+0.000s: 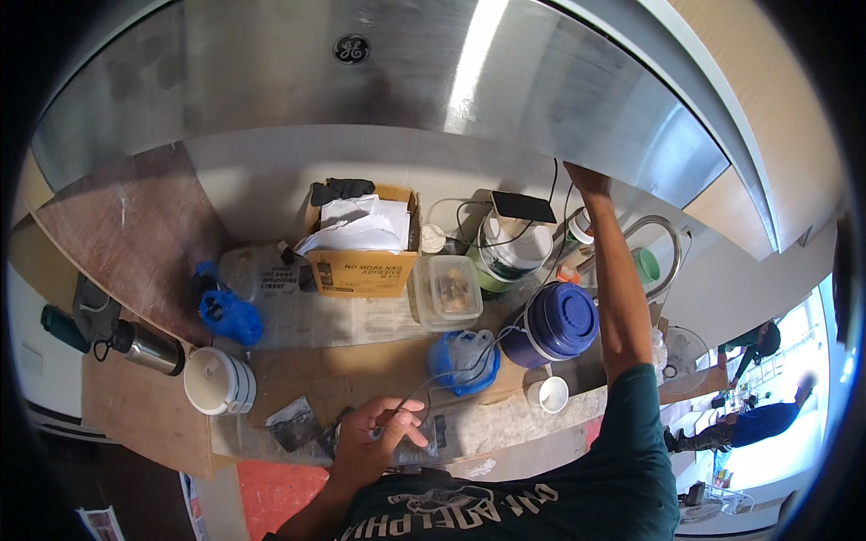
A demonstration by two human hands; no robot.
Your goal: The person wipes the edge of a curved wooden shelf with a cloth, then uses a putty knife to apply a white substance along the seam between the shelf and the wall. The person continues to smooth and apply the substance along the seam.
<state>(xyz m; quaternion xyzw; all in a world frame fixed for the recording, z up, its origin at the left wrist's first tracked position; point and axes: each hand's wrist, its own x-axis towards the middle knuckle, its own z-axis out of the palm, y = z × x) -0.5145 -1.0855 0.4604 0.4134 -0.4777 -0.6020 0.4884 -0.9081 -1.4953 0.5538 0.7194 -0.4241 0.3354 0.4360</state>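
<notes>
My left hand (374, 433) is held low in front of my chest, fingers curled around a thin dark cable (462, 369). From there the cable loops over the blue bag and past the blue water jug (564, 322) toward the wall. My right arm stretches up to the wall under the steel range hood (271, 72). Only part of my right hand (588, 179) shows; its fingers are hidden behind the hood's edge. Dark cords hang beside that hand. A black phone (523, 207) rests on a white-and-green bucket (511, 252), to the left of my right forearm.
On the counter stand a cardboard box (361, 275) of papers, a clear plastic container (449, 293), a blue bag (463, 365), a white cup (548, 395), white tubs (216, 383) and a steel bottle (152, 349). A curved faucet (672, 236) is at right. Other people (753, 424) are farther right.
</notes>
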